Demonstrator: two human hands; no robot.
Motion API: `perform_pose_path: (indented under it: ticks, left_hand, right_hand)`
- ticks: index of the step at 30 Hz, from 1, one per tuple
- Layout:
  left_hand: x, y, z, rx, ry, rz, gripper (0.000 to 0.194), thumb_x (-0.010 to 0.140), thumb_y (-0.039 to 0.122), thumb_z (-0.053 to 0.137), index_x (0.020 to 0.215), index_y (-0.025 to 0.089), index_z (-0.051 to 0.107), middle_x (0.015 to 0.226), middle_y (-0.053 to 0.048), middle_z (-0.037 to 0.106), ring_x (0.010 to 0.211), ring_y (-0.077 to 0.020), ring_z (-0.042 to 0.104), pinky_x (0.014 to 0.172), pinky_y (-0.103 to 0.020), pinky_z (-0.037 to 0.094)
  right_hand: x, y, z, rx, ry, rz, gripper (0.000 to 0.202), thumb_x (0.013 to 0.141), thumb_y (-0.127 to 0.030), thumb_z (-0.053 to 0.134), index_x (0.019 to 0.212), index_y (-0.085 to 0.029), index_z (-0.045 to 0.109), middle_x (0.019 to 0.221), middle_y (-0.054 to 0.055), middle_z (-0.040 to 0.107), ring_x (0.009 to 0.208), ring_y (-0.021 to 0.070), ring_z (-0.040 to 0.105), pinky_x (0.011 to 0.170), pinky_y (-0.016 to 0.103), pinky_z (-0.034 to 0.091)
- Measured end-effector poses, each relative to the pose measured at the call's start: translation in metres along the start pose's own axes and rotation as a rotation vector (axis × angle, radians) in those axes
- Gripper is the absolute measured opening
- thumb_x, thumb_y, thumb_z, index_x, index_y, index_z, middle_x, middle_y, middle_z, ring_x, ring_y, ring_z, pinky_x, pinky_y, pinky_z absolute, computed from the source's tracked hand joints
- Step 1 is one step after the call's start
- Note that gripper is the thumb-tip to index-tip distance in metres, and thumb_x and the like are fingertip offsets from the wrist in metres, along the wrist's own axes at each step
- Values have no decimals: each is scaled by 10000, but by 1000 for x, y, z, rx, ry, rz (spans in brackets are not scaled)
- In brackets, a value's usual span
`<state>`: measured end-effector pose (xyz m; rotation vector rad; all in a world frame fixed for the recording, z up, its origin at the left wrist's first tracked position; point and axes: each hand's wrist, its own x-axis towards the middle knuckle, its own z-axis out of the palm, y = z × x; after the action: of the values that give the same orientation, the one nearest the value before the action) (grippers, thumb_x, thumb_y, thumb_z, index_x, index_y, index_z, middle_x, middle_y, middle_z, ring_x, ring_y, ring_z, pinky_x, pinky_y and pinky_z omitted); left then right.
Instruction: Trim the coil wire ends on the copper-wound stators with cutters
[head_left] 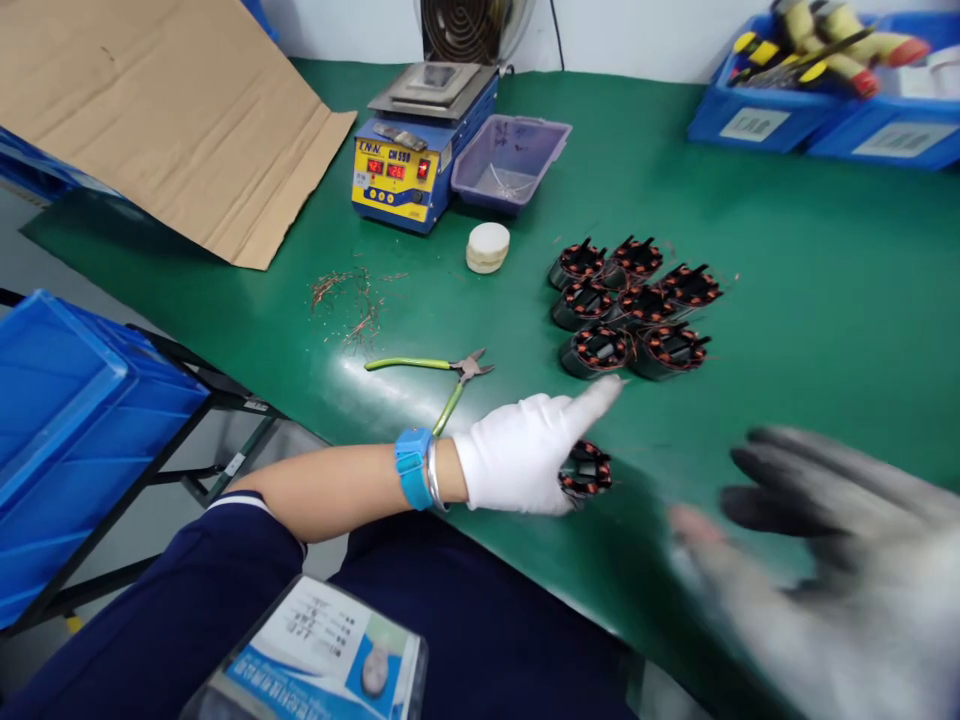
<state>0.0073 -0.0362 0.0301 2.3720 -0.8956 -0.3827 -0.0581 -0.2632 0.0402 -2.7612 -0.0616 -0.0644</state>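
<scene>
A wound stator [586,470] is gripped in the left hand [525,455], the white-gloved fingers curled round it while the index finger [600,395] is stretched out straight. The piece is held just above the near edge of the green worktop [810,300], a little in from that edge. The outstretched fingertip is seen just beside the nearest of a cluster of stators [634,305], which is set in rows near the middle of the worktop.

The right hand [832,570] is caught in blur over the near right corner, its grey-gloved fingers spread wide, and nothing is seen held in it.

A pair of green-handled cutters [442,375] is laid flat left of the gloved hand, toward the near edge, jaws pointing right. Copper wire clippings [349,305] are scattered behind them. A white round puck [487,247] is placed further back, in front of a blue and yellow solder pot [409,165] with red digits lit, and a clear purple tray [510,160] is set touching its right side. A sheet of cardboard [150,110] is spread over the far left corner. Blue bins [817,100] with yellow-handled tools are lined up at the far right corner.
</scene>
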Motion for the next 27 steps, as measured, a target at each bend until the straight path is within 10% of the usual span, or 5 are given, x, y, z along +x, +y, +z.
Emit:
perform_pose_path:
  ticks: [3,6,12,24,27]
  left_hand:
    - [1,-3,0,-19,-3,1,1038,838,407,638,1624,90,39,1188,-186,667,1083,-334,678,883,-444,566]
    - [2,-4,-1,-24,-10,4,1014,850,461,640,1616,84,92,1178,-187,674,1082,-339,682,889,-455,564]
    - [2,-2,-2,24,-21,48,936,850,422,679,1592,74,227,1275,-219,645,1149,-348,657,957,-480,544]
    - [6,0,-4,-63,-74,199,420,813,286,704,1194,123,638,1159,-126,715,1044,-259,673,975,-388,517]
    - [5,1,-2,-50,-64,198,401,811,298,715,1163,120,642,1123,-118,715,1026,-253,667,965,-376,512]
  right_hand:
    - [-4,-14,19,-9,-12,-129,867,776,-680,636,1476,-193,484,1227,194,706,645,294,708,595,446,596]
    - [0,-6,33,6,-156,-239,413,931,-540,513,1143,-245,709,902,76,775,605,245,715,501,329,541]
    - [7,11,32,118,-181,-366,367,993,-414,407,847,-257,705,692,30,733,541,188,684,476,268,483]
    - [8,2,10,361,-433,-123,328,872,-504,530,727,-262,698,655,45,712,559,223,674,467,295,484]
    - [1,18,5,642,-264,138,335,873,-569,627,778,-253,688,558,22,605,454,181,550,416,288,430]
